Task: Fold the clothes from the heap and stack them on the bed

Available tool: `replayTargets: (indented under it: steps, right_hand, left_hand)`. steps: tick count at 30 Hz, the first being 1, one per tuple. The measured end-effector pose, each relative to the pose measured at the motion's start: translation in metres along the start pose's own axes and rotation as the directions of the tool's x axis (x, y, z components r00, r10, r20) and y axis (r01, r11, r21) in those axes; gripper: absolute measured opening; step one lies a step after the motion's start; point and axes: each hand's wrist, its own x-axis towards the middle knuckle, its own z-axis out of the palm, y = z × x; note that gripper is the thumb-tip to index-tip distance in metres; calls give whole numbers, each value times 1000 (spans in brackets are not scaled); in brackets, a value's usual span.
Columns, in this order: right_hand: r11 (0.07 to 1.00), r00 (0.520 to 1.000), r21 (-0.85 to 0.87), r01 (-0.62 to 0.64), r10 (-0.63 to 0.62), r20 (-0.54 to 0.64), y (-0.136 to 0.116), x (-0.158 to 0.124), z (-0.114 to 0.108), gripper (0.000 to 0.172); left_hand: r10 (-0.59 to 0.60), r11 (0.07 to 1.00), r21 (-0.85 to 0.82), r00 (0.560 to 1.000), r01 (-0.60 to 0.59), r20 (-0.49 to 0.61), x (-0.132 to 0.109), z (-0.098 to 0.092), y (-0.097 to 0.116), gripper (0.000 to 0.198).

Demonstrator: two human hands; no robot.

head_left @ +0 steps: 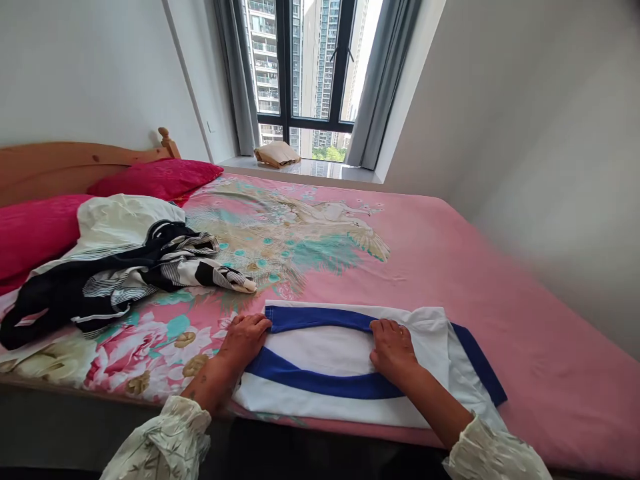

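A white garment with blue bands [320,347] lies folded flat near the front edge of the bed. My left hand [245,340] grips its left edge, fingers curled at the end of the upper blue band. At the right part of that same band, the fingers of my right hand [393,347] are pinched on the cloth. Between the two bands shows an oval of white fabric. A blue-edged part [479,363] of the garment sticks out at an angle on the right.
The bed [425,233] has a pink floral sheet with a bird print. A heap of black, white and striped clothes [125,267] lies on the left, beside red pillows [155,177]. A tan folded item [277,154] rests on the window sill. Walls flank the bed.
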Motion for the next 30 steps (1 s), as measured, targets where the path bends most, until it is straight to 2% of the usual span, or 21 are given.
replayTargets:
  steps: [3, 5, 7, 11, 16, 19, 21, 24, 27, 30]
  right_hand:
    - [992, 995, -83, -91, 95, 42, 18, 6, 5, 38]
    - [991, 993, -91, -99, 104, 47, 24, 11, 6, 28]
    - [993, 995, -81, -87, 90, 42, 28, 14, 4, 22]
    - [996, 998, -60, -59, 61, 30, 35, 11, -9, 22]
    - [998, 1000, -56, -1, 3, 30, 39, -1, -15, 27]
    - [998, 999, -50, 32, -30, 35, 36, -8, -11, 25]
    - [996, 995, -9, 84, -85, -56, 32, -12, -9, 25]
    - [980, 963, 100, 170, -144, -227, 25, -20, -8, 29]
    - [946, 935, 253, 204, -111, -338, 21, -28, -12, 30]
    - [885, 909, 423, 196, -2, -418, 29, -44, -15, 34]
  left_hand:
    - [-14, 1000, 25, 1000, 14, -2, 5, 1, 0, 25]
    - [-15, 999, 31, 1000, 15, 12, 8, -2, 1, 24]
    - [-13, 1000, 26, 1000, 12, 21, 11, -7, 2, 25]
    - [-10, 1000, 28, 1000, 9, 18, 8, -20, 6, 27]
    - [32, 999, 8, 999, -32, 23, -9, -27, 18, 27]
    - [27, 999, 28, 998, -28, 57, -20, -27, 15, 27]
    - [-45, 999, 28, 999, 44, 26, -24, -29, 10, 30]
    - [-133, 991, -22, 989, 131, -71, -26, -32, 11, 34]
    - [-68, 996, -56, 994, 64, -81, -24, -29, 28, 38]
    - [-11, 998, -66, 1000, 12, 13, -30, -22, 39, 43]
